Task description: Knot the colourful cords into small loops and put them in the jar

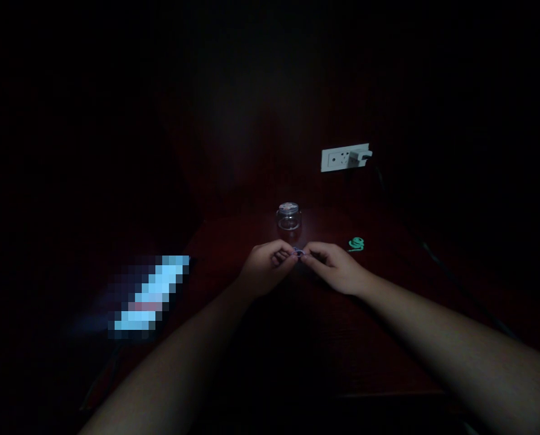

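Both my hands meet over the middle of a dark red table, thumbs and fingers pinched. Between them is a small purple cord (299, 253), bent into a loop. My left hand (270, 266) grips its left side, and my right hand (336, 267) grips the right side. Just behind the fingertips a clear round jar (289, 222) with a patterned lid stands upright. A green coiled cord (356, 244) lies on the tabletop, beyond my right hand and apart from it. The exact form of the purple cord is hard to make out in the dim light.
At the left edge of the table (234, 235) is a bright, pixelated screen (154, 296). A white wall socket (345, 157) with a plug in it is at the back right, and a dark cable (433, 254) runs down the right side. The surroundings are very dark.
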Demonstrator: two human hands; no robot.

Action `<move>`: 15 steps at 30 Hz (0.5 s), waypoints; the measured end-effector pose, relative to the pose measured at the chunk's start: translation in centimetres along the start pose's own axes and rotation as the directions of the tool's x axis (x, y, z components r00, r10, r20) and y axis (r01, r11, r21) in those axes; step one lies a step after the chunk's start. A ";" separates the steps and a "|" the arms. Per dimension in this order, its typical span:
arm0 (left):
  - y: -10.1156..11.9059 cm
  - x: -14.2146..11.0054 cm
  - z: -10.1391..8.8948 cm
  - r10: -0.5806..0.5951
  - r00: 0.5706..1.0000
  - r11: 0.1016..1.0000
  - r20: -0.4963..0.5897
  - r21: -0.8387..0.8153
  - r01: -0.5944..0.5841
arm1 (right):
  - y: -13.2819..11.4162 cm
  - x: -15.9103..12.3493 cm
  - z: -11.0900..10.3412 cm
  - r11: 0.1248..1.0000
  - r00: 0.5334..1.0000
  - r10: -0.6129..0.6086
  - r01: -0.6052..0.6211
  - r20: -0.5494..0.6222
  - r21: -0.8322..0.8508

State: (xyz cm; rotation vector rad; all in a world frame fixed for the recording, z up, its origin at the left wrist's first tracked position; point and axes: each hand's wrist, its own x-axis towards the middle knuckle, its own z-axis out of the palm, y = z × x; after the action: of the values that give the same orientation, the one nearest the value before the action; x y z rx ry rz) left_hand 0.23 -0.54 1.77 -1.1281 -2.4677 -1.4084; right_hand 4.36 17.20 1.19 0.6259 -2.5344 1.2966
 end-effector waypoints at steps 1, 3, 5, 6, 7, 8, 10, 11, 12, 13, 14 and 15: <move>0.0 0.0 0.0 0.001 1.000 1.000 0.001 0.004 -0.001 | 0.0 0.0 0.0 1.000 1.000 0.001 -0.001 -0.003 0.009; 0.0 0.0 0.1 -0.003 1.000 1.000 0.005 0.005 0.003 | 0.0 0.0 0.0 0.999 1.000 0.001 0.000 -0.014 0.039; 0.0 0.0 0.1 -0.011 1.000 1.000 0.007 -0.001 0.011 | -0.1 0.0 0.1 0.997 0.999 -0.003 0.005 -0.034 0.076; 0.0 0.0 0.1 -0.014 1.000 1.000 0.005 -0.003 0.014 | -0.1 0.0 0.1 0.996 0.999 -0.005 0.009 -0.046 0.094; 0.1 0.0 0.1 -0.015 1.000 1.000 0.001 -0.005 0.015 | -0.2 -0.1 0.1 0.994 0.998 -0.008 0.014 -0.060 0.111; 0.1 0.0 0.1 -0.017 1.000 1.000 -0.003 -0.004 0.017 | -0.2 -0.1 0.1 0.992 0.997 -0.013 0.022 -0.074 0.123; 0.1 0.0 0.0 -0.024 1.000 1.000 -0.004 0.000 0.024 | -0.2 -0.1 0.2 0.991 0.995 -0.022 0.035 -0.097 0.131; 0.1 0.0 0.0 -0.028 1.000 1.000 -0.001 -0.001 0.028 | -0.3 -0.1 0.2 0.991 0.994 -0.026 0.039 -0.104 0.126; 0.1 0.0 0.0 -0.032 0.999 0.999 0.001 -0.004 0.032 | -0.3 -0.1 0.2 0.992 0.994 -0.030 0.043 -0.108 0.120; 0.1 0.0 0.0 -0.036 0.999 0.999 0.003 -0.011 0.036 | -0.3 -0.1 0.2 0.993 0.993 -0.035 0.047 -0.112 0.111; 0.1 0.0 0.1 -0.038 0.999 0.999 0.004 -0.019 0.038 | -0.3 -0.1 0.1 0.994 0.993 -0.037 0.049 -0.111 0.102; 0.1 0.0 0.1 -0.040 0.999 0.999 0.005 -0.027 0.040 | -0.3 -0.1 0.1 0.994 0.993 -0.039 0.050 -0.109 0.094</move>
State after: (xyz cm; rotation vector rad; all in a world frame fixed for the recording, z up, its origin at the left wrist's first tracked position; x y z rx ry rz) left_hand 0.29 -0.48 1.76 -1.0945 -2.4950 -1.4559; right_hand 4.55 16.95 1.30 0.6113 -2.3709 1.4051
